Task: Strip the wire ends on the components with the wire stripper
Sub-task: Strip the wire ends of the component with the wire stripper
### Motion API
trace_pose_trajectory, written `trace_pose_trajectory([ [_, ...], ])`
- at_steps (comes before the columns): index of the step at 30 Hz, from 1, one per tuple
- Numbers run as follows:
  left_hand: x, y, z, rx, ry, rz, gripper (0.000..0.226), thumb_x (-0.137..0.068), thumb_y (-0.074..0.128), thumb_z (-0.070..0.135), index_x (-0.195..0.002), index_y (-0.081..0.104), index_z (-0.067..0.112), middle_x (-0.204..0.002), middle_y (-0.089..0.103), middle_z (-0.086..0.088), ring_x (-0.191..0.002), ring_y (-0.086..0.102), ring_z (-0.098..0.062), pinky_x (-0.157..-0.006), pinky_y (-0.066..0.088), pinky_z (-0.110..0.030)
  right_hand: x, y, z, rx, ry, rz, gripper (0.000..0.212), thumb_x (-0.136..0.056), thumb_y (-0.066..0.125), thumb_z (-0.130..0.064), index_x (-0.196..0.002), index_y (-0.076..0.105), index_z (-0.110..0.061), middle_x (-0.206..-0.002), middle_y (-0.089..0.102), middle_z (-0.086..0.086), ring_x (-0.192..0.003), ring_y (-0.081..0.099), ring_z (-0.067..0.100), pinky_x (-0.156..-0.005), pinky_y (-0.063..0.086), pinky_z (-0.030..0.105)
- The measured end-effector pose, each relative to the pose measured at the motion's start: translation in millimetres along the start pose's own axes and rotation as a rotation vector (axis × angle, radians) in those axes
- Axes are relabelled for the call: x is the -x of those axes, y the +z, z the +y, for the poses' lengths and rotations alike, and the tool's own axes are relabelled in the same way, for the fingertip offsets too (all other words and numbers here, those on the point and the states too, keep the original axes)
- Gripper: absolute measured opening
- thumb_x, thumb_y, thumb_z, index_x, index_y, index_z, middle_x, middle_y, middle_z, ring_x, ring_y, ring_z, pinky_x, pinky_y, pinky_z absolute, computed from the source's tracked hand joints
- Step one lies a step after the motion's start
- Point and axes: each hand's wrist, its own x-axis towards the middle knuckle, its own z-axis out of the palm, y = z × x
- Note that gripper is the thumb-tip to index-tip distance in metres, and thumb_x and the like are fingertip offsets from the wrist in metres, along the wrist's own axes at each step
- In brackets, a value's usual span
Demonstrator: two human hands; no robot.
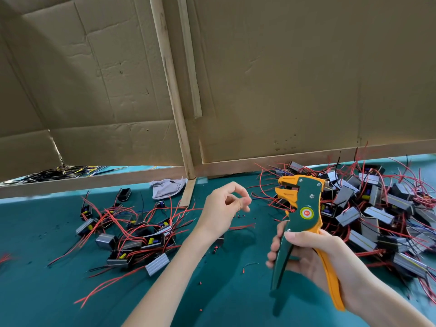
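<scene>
Two hands: right hand point(306, 253) gripping stripper point(304, 208) handles; left hand point(226, 204) loosely curled, empty. Likely light, limp wires point(243, 225): pinch near ends.

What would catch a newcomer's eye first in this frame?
The green and orange wire stripper stands upright at centre right, gripped by the right hand. Behind it, on the right, lies a large heap of grey boxed components with red wires; a smaller scatter of the same lies left on the teal table cover. The left hand hovers between them, fingers loosely curled.
</scene>
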Motion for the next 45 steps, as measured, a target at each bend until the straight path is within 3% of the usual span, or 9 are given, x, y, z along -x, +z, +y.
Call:
trace_pose_trajectory([
  [5,1,-4,12,0.002,0.057,-0.04,0.025,-0.096,0.054,0.009,-0.086,0.067,0.028,-0.077,0.069,0.011,-0.081,0.06,-0.009,-0.079,0.045,-0.021,0,0,0,0.0,0.021,0.004,0.017,-0.062,0.066,-0.006,-0.077,0.067,0.002,-0.075,0.059,0.027,-0.067,0.064,0.041,-0.063,0.057,0.048],
  [11,5,-8,35,0.121,0.174,-0.074,0.015,-0.092,0.06,0.004,-0.091,0.065,0.018,-0.073,0.071,0.008,-0.066,0.061,0.006,-0.064,0.04,-0.004,5,6,-4,0.049,0.012,-0.056,0.013,-0.064,0.062,-0.005,-0.074,0.067,0.001,-0.074,0.058,0.027,-0.065,0.063,0.041,-0.062,0.057,0.049],
  [22,11,-12,52,0.194,0.112,-0.158,0.006,-0.093,0.061,0.012,-0.087,0.063,0.013,-0.08,0.068,-0.005,-0.059,0.05,-0.001,-0.063,0.041,-0.017,10,9,-4,0.071,-0.025,-0.141,0.012,-0.064,0.06,0.001,-0.075,0.064,0.003,-0.072,0.058,0.03,-0.064,0.063,0.042,-0.061,0.056,0.049],
  [27,12,-13,55,0.199,0.104,-0.19,0.006,-0.093,0.06,0.01,-0.09,0.064,0.008,-0.074,0.07,0.004,-0.06,0.049,-0.005,-0.06,0.04,-0.016,12,10,-6,0.092,-0.039,-0.138,0.013,-0.064,0.06,0.001,-0.076,0.062,0.004,-0.072,0.057,0.031,-0.063,0.062,0.042,-0.061,0.056,0.049],
  [31,12,-16,56,0.191,0.114,-0.195,0.009,-0.091,0.062,0.01,-0.084,0.065,0.013,-0.077,0.068,-0.004,-0.059,0.049,-0.002,-0.06,0.04,-0.014,13,9,-8,0.139,-0.051,-0.145,0.008,-0.065,0.067,-0.003,-0.072,0.066,-0.001,-0.07,0.057,0.03,-0.062,0.061,0.042,-0.061,0.056,0.049],
  [38,12,-21,58,0.168,0.136,-0.224,0.008,-0.091,0.063,0.012,-0.085,0.067,0.014,-0.073,0.071,0.006,-0.061,0.055,0.002,-0.062,0.04,-0.01,17,9,-2,0.17,-0.087,-0.093,0.052,-0.037,0.098,-0.036,-0.067,0.065,-0.009,-0.055,0.05,0.023,-0.045,0.052,0.033,-0.047,0.05,0.04],
  [43,12,-18,56,0.136,0.118,-0.218,0.009,-0.092,0.062,0.01,-0.085,0.067,0.013,-0.072,0.071,0.004,-0.06,0.056,0.002,-0.06,0.041,-0.009,17,8,4,0.277,-0.13,0.044,0.053,-0.047,0.09,-0.044,-0.056,0.052,-0.007,-0.049,0.043,0.018,-0.037,0.043,0.026,-0.039,0.04,0.029],
  [45,12,-17,54,0.121,0.085,-0.211,0.009,-0.092,0.061,0.009,-0.085,0.066,0.013,-0.07,0.07,0.006,-0.058,0.052,0.001,-0.058,0.04,-0.011,15,7,4,0.249,-0.121,0.023,0.048,-0.048,0.089,-0.039,-0.059,0.055,-0.006,-0.053,0.045,0.019,-0.041,0.047,0.028,-0.041,0.045,0.031],
])
